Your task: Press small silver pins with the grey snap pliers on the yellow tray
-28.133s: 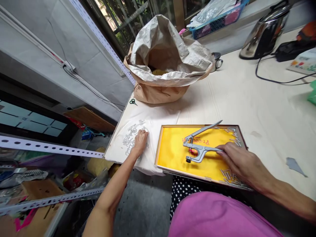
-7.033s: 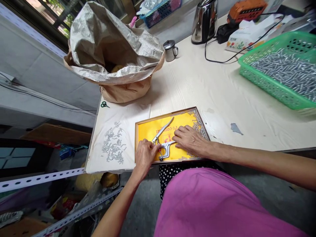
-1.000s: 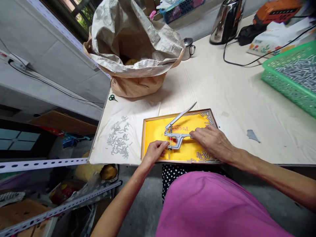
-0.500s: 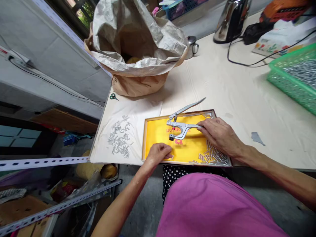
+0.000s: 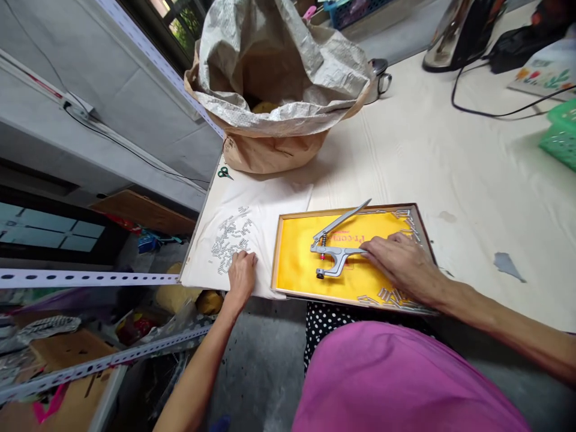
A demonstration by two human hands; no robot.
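Observation:
A shallow wooden tray with a yellow lining lies at the table's near edge. On it rests a grey metal press plier, jaws to the left, upper handle raised. My right hand grips its lower handle, fingers closed round it. Several small metal pieces lie along the tray's right and near sides. Left of the tray, a white cloth carries a scatter of small metal pieces. My left hand rests at the near edge of that scatter, fingers curled down onto the cloth; whether it holds a piece is hidden.
A large crumpled paper sack stands behind the cloth, small green scissors beside it. A metal cup, a kettle and a black cable sit further back. A green basket is at the right edge. Perforated rails run below left.
My left hand has moved from the tray's near edge to the scatter of pieces on the white cloth. My right hand has drawn the plier slightly toward me on the tray.

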